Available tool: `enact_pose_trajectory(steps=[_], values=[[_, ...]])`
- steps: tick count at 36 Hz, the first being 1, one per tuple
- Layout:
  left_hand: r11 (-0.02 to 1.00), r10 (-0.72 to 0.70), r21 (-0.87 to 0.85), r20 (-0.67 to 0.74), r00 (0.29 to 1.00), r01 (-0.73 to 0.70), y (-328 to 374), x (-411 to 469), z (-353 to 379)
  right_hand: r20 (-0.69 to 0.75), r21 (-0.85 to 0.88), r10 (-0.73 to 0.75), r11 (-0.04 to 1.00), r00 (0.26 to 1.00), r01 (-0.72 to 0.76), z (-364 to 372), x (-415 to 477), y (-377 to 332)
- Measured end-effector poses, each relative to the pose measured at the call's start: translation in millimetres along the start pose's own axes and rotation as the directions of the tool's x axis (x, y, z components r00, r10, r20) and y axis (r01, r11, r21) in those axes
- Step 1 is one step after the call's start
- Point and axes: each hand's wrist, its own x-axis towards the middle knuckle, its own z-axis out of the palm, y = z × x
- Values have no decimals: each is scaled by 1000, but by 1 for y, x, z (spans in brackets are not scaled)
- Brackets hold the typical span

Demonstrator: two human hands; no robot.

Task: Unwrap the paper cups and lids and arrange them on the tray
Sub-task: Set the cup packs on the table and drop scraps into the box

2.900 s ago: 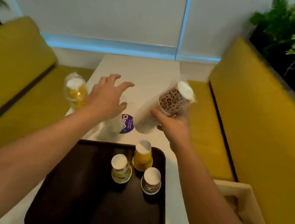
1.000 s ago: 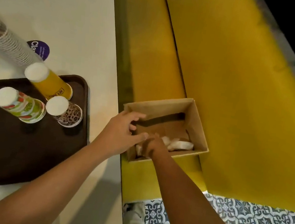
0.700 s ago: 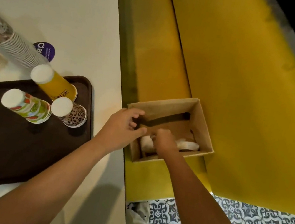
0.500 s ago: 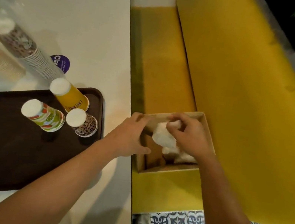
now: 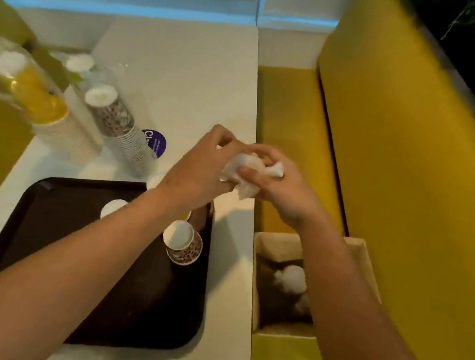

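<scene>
My left hand point(image 5: 200, 167) and my right hand point(image 5: 285, 184) both grip a crumpled white wrapped bundle of lids point(image 5: 242, 171) above the table's right edge. Below them lies the dark brown tray point(image 5: 65, 261). On it stands an upside-down leopard-print cup point(image 5: 183, 244); a second upturned cup point(image 5: 113, 208) shows beside my left forearm, which hides a third. A cardboard box point(image 5: 313, 246) on the yellow bench holds more white wrapped lids point(image 5: 290, 279).
Plastic-wrapped sleeves of cups lean at the back left of the white table point(image 5: 179, 69): a yellow stack point(image 5: 33, 95) and a leopard-print stack point(image 5: 116, 125). A purple round sticker point(image 5: 154, 141) lies beside them. Yellow benches flank the table on both sides.
My right hand lifted a white wrapped bundle out of the cardboard box and brought it up over the table's edge. My left hand left the box rim and took hold of the bundle too.
</scene>
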Motion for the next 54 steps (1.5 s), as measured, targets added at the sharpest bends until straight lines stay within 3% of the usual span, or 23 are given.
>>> enact_pose_trajectory(steps=[6, 12, 21, 24, 28, 32, 35, 38, 41, 45, 48, 51, 52, 54], values=[[992, -123, 28, 71, 990, 121, -71, 21, -28, -87, -180, -105, 980, 991, 89, 56, 87, 29], [948, -315, 131, 236, 919, 291, -113, 38, -31, -105, -471, -236, 867, 966, 160, 94, 142, 63], [926, -372, 249, 465, 803, 284, -140, 53, -17, 3, -677, -200, 721, 980, 149, 108, 179, 103], [918, -394, 236, 448, 803, 319, -155, 59, -15, 11, -662, -177, 736, 984, 140, 105, 188, 107], [909, -415, 218, 427, 803, 354, -162, 59, -18, 129, -672, -122, 719, 984, 178, 95, 193, 110], [887, -462, 178, 364, 809, 426, -147, 66, -29, 148, -563, -231, 779, 961, 275, 78, 171, 104], [885, -465, 110, 233, 854, 452, -133, 66, -42, 50, -515, -312, 806, 949, 292, 55, 141, 102], [893, -446, -9, 126, 886, 450, -107, 66, -52, -180, -544, -335, 817, 925, 190, 24, 102, 108], [890, -422, -139, 104, 901, 433, -60, 64, -43, -425, -533, -316, 845, 848, 47, -8, 57, 126], [878, -333, -271, 247, 910, 394, 6, 55, 2, -598, -525, -231, 837, 767, -157, -48, 5, 171], [866, -260, -297, 418, 870, 401, 37, 45, 51, -615, -546, -82, 762, 784, -348, -70, -23, 219], [861, -230, -277, 537, 811, 428, 54, 29, 99, -531, -679, 160, 507, 832, -530, -84, -42, 260], [863, -222, -263, 569, 792, 431, 57, 22, 114, -488, -729, 244, 414, 838, -546, -86, -47, 272], [881, -214, -215, 613, 760, 421, 59, 9, 141, -392, -791, 359, 339, 847, -510, -88, -51, 302]])
